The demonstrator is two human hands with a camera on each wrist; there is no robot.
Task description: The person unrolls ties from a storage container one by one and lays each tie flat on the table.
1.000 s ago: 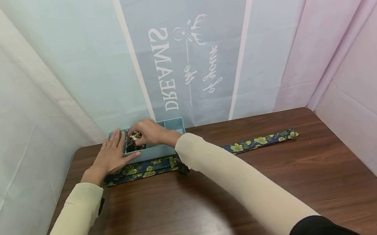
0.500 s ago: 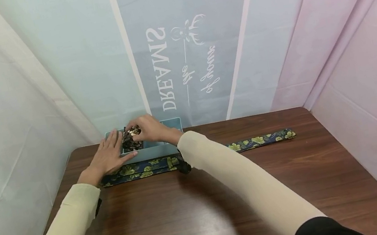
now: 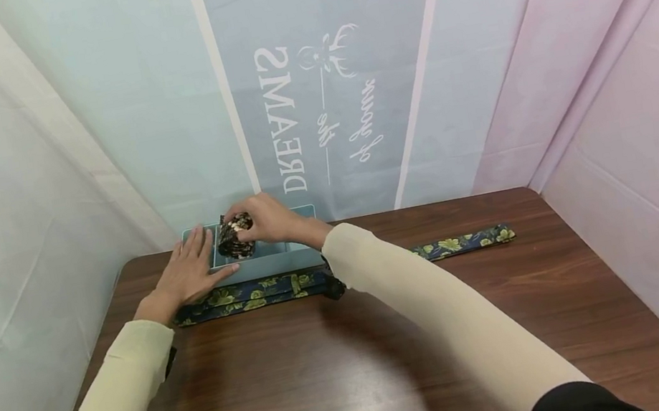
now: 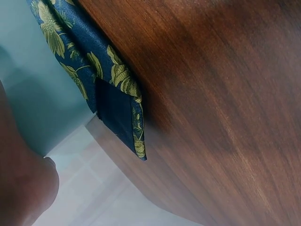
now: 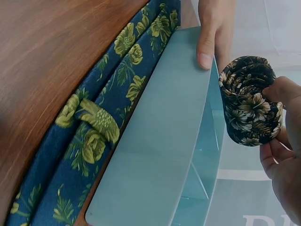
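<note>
My right hand (image 3: 274, 219) pinches a rolled-up necktie (image 5: 249, 106), black with cream flowers, between thumb and fingers. In the right wrist view the roll is up above the rim of a pale blue divided box (image 5: 150, 122). My left hand (image 3: 185, 272) rests on the box's left end with fingers straight and the thumb against its front wall. A navy necktie with yellow-green flowers (image 3: 252, 292) lies along the front of the box, folded double at the left. Its single strip (image 3: 466, 242) runs out to the right, partly hidden behind my right sleeve.
The box stands at the back edge of the brown wooden table (image 3: 281, 388), close to a hanging printed cloth (image 3: 348, 122). Pale cloth walls rise at both sides. In the left wrist view the navy tie's folded end (image 4: 117, 113) lies near the table's edge.
The rolled black necktie has come up out of its compartment and slightly to the right in my right hand. My left hand stays in place on the box.
</note>
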